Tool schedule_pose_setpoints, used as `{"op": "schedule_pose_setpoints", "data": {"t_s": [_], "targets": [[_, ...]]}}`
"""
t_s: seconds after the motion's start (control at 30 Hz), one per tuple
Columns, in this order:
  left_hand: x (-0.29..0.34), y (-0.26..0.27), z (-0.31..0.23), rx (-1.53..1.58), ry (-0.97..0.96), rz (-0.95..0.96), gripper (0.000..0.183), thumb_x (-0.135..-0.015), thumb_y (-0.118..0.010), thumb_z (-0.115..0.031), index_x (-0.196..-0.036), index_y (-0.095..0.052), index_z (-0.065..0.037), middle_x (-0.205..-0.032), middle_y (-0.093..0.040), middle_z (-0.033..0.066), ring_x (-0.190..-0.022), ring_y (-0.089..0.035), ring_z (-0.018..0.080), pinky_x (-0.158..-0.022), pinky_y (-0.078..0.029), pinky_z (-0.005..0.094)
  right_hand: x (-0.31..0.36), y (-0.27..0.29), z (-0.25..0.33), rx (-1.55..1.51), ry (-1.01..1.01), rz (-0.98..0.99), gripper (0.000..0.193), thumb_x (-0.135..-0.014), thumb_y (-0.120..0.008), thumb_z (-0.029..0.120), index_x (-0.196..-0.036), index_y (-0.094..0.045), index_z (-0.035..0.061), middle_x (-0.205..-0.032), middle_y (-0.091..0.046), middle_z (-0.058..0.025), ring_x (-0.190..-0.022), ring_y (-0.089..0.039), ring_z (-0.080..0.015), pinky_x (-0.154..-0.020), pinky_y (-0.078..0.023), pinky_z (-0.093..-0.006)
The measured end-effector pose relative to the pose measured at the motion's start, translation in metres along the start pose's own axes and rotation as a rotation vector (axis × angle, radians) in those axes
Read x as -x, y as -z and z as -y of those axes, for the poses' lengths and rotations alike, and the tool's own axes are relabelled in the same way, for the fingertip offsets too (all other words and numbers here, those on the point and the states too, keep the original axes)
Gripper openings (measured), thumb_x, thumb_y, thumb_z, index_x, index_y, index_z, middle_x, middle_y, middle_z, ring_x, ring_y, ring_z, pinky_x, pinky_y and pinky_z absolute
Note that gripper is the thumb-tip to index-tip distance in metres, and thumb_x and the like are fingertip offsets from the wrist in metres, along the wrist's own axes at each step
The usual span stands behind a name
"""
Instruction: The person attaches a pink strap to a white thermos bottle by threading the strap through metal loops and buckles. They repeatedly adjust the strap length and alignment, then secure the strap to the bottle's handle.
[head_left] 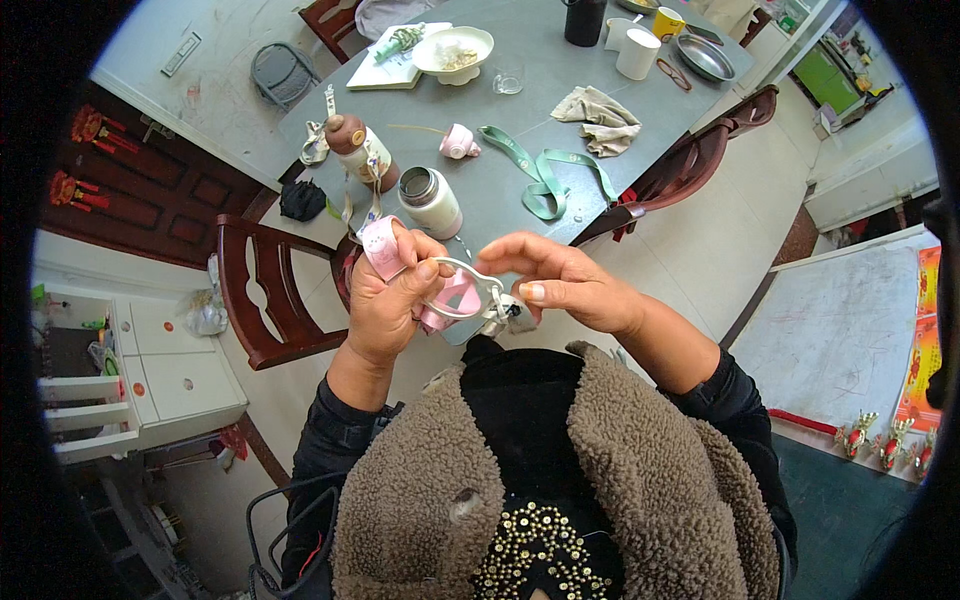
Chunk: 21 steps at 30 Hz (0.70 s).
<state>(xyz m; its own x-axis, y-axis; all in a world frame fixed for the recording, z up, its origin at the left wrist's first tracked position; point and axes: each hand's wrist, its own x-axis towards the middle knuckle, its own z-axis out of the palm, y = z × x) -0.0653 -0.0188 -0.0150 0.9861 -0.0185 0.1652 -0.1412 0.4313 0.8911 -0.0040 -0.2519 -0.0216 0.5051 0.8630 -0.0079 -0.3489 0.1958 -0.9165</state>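
My left hand point(390, 290) pinches a pale ring point(455, 315) between thumb and fingers, in front of my chest. A pink strap point(381, 248) loops over that hand and shows again behind the ring. Metal clasps point(492, 322) hang at the ring's right side. Close to them is my right hand point(570, 285), its index finger stretched out and its thumb apart from it; its lower fingers are partly hidden. Just beyond my hands stands an uncapped white bottle point(430, 203) on the grey table point(420, 110).
A brown-capped bottle point(362, 152), a small pink lid point(460, 142), a green lanyard point(550, 180) and a beige cloth point(597, 118) lie farther back. A footed bowl point(453, 52) stands beyond. Wooden chairs point(270, 290) flank the table.
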Motion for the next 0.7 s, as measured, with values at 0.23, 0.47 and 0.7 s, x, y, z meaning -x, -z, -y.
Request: {"op": "schedule_pose_setpoints", "data": {"t_s": [0.23, 0.47, 0.7], "targets": [[0.002, 0.001, -0.005, -0.074, -0.071, 0.016, 0.014, -0.093, -0.058, 0.0, -0.09, -0.047, -0.008, -0.093, -0.061, 0.0101, -0.081, -0.061, 0.0116, -0.074, -0.05, 0.0261, -0.008, -0.008, -0.004, -0.047, -0.045, 0.023, 0.033, -0.098, -0.059, 0.016, -0.127, -0.055, 0.0023, -0.105, -0.063, -0.0003, -0.089, -0.057, -0.0064, -0.077, -0.048, -0.0239], [0.001, 0.001, 0.0, -0.08, -0.077, -0.097, 0.013, -0.094, -0.056, 0.001, -0.091, -0.047, -0.007, -0.093, -0.061, 0.0099, -0.072, -0.055, 0.0079, -0.068, -0.048, 0.0224, 0.002, -0.012, 0.007, 0.71, 0.048, -0.227, 0.026, -0.094, -0.061, 0.022, -0.113, -0.06, 0.0042, -0.075, -0.062, -0.0088, -0.069, -0.062, -0.0192, -0.063, -0.046, -0.0322], [-0.001, -0.001, 0.006, -0.058, -0.059, -0.086, 0.018, -0.094, -0.055, 0.002, -0.095, -0.044, -0.011, -0.091, -0.06, 0.0106, -0.063, -0.048, 0.007, -0.056, -0.04, 0.02, 0.004, -0.014, 0.015, 0.898, 0.102, -0.307, 0.023, -0.092, -0.061, 0.021, -0.108, -0.062, 0.0045, -0.069, -0.06, -0.0164, -0.065, -0.061, -0.0333, -0.059, -0.046, -0.0393]]}}
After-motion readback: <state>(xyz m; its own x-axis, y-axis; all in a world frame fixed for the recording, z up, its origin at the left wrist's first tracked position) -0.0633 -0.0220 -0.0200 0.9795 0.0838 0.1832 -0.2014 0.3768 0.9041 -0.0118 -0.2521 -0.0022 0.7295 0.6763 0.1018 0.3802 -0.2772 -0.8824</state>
